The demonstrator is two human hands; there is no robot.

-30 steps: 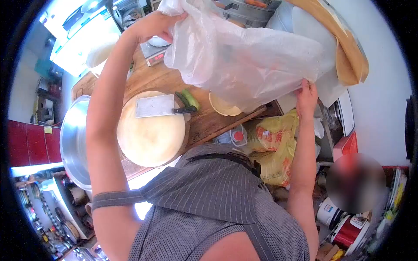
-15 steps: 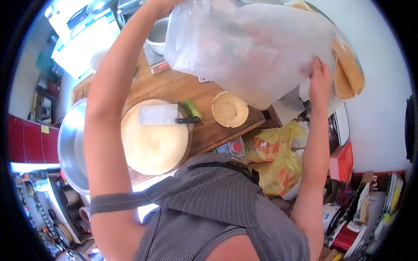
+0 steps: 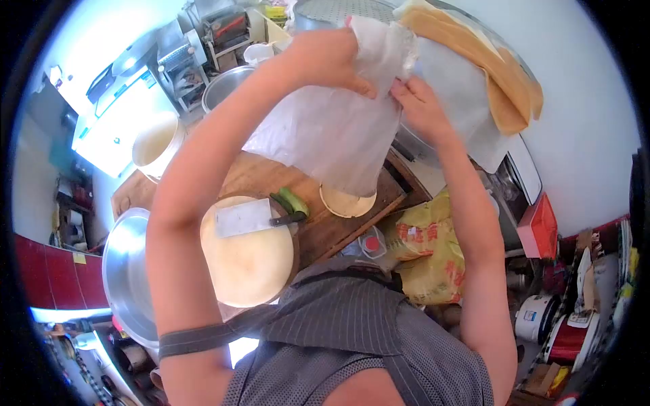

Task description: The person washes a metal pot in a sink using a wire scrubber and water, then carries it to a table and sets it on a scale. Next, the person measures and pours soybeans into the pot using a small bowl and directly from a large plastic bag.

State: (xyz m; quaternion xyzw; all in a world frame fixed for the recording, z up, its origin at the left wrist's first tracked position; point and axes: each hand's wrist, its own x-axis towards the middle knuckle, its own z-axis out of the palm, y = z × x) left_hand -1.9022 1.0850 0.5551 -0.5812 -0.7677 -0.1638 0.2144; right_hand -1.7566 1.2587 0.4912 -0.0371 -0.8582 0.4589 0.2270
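A translucent white plastic sheet or bag hangs above the back of the wooden table, gathered at its upper end. My left hand is closed on that gathered end, its thumb pointing right. Just to its right, my right hand pinches the plastic's edge between thumb and fingers. Below hangs the plastic's lower end, partly covering a pale yellow bowl. A cleaver lies flat on a round cutting board, beside green cucumber-like vegetables.
A large metal basin stands left of the wooden table. Behind are a white bucket and a metal pot. Brown cloth drapes at the back right. Yellow printed bags and a red box sit at the right.
My two hands have come together near the top, the right moving left and up. The plastic, spread wide before, is now gathered and narrower. The view has shifted.
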